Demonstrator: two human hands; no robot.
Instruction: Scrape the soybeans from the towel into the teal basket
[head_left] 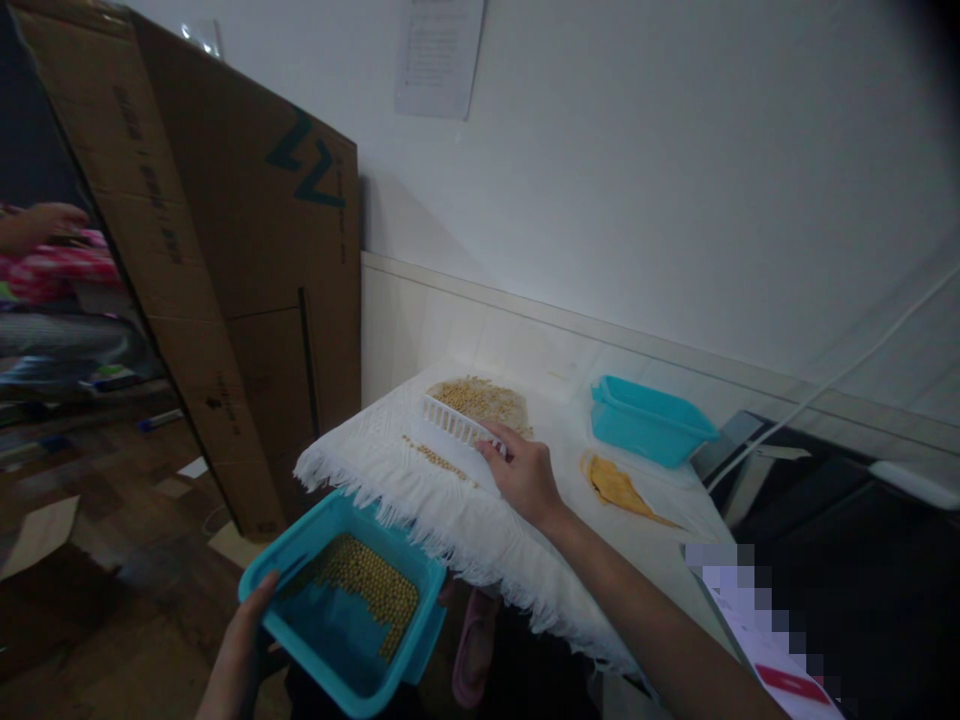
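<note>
My left hand grips the near left rim of a blue plastic bin, tilted below the table's fringed edge. Yellow soybeans cover part of the bin's floor. Over the table, my right hand is closed on one end of a white slotted plastic basket, which stands on the white cloth. Behind the basket lies a spread pile of soybeans. A thin line of soybeans lies on the cloth in front of it.
A second blue bin stands at the table's back right, with a yellow cloth in front. A tall cardboard box rises on the left. A white cable crosses at right. Another person's hand shows at far left.
</note>
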